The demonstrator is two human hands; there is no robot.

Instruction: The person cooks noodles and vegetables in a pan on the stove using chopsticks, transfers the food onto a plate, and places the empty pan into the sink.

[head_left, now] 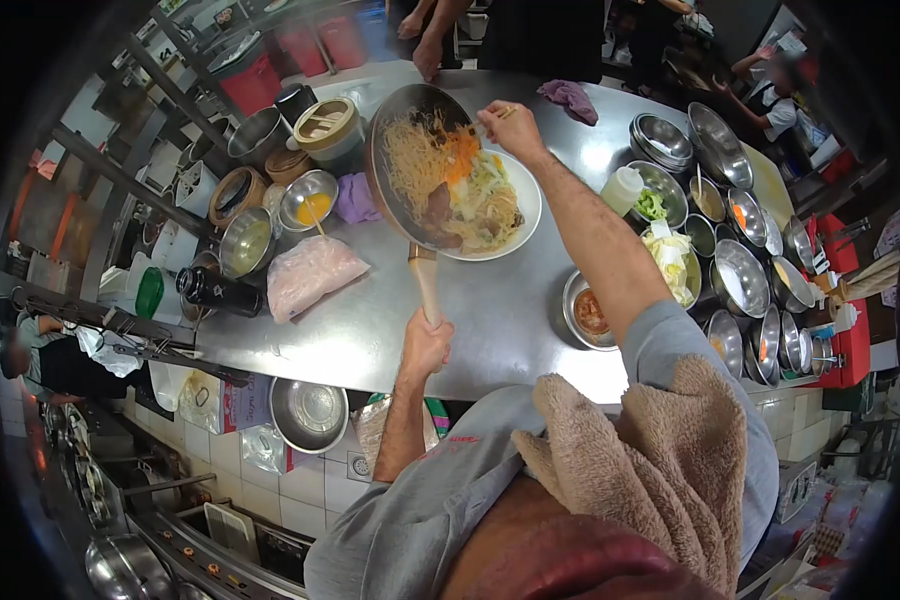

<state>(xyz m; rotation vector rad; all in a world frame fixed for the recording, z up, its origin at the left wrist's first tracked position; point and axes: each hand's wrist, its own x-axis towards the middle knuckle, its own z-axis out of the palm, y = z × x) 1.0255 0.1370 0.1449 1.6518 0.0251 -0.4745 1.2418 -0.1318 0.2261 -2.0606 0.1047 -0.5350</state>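
Observation:
My left hand (427, 345) is closed round the pale handle of a frying pan (402, 112). The pan tilts over a white bowl (532, 200), partly hiding its left side. Thin noodles (415, 165) and shredded orange vegetable (460, 150) lie in the pan. Food with pale green shreds (492, 180) spreads at the pan's right edge and in the bowl; where one ends I cannot tell. At the bowl's far edge my right hand (510, 128) grips a thin wooden-looking utensil, its tip hidden among the food.
On the left stand a bowl of yellow liquid (310, 200), a bamboo steamer (327, 128), a bag of pale pink food (315, 277) and a black bottle (218, 290). Several metal bowls (740, 278) and a squeeze bottle (622, 190) crowd the right. Other people stand across the table.

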